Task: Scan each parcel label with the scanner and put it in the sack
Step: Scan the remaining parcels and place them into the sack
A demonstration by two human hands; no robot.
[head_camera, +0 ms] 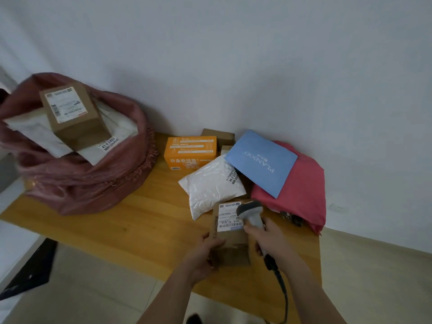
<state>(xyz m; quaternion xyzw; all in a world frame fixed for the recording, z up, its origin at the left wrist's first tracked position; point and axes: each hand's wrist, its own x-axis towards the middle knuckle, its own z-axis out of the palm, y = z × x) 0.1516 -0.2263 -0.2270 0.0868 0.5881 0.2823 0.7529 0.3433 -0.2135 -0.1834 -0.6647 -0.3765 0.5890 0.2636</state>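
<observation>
- Far left, the sack [77,183] sits on the desk [145,225] with its mouth open. It's already holding one brown box [74,115] on top of what look like two white mailers [35,134], though I can't be sure of that count from here.
- Your left hand [205,256] has the cardboard parcel [230,239] by its left edge, fingers wrapped around it, thumb on top. Keep it tilted up like that so the label [228,217] faces the scanner squarely.
- Your right hand [271,244] is clamped on the scanner [251,213] handle, and the head is sitting right over the label's right edge. Back it off a touch, I'd say. That close it probably covers part of the barcode, and the beam needs the full width of the bars.
- Watch the cable [281,293] hanging off the handle so it doesn't snag the desk edge when you swing left to the sack.
- Still unscanned, going rightward: one orange box [190,152], one white poly mailer [210,185], one blue envelope [261,160], one red bag [304,190]. There are brown boxes [219,135] tucked behind, at least one, maybe two, mostly hidden.
- So that's one parcel in hand, at least five waiting, and one scanner.
</observation>
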